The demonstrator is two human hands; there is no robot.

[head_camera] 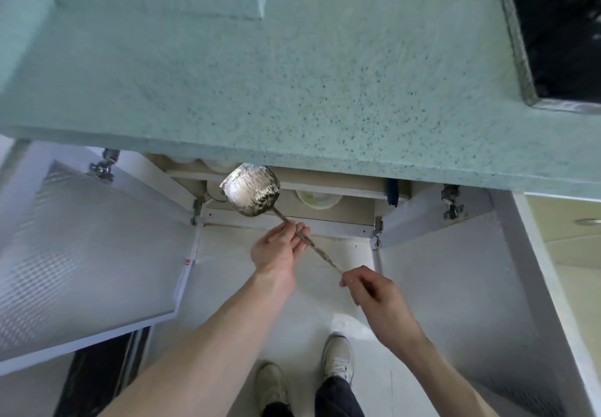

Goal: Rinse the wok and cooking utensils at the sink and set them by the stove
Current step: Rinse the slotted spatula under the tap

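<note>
Metal ladle (pixel 250 194) being held below countertop (pixel 292 75) edge, before open cabinet. Left hand (pixel 276 251) pinching mid-handle; right hand (pixel 374 296) gripping handle end. Judging: rigid, bowl-heavy, thin shaft likely slippery wet; holding near bowl steadying it.

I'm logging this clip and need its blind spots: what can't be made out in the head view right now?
- Cabinet interior: the countertop overhangs it; only a slice of a pale bowl shows.
- Stove: cut off by the right edge, dark and blurred.
- Ladle handle end: hidden inside the right hand; the left hand covers part of the shaft.
- Sink and wok: not in view.
</note>
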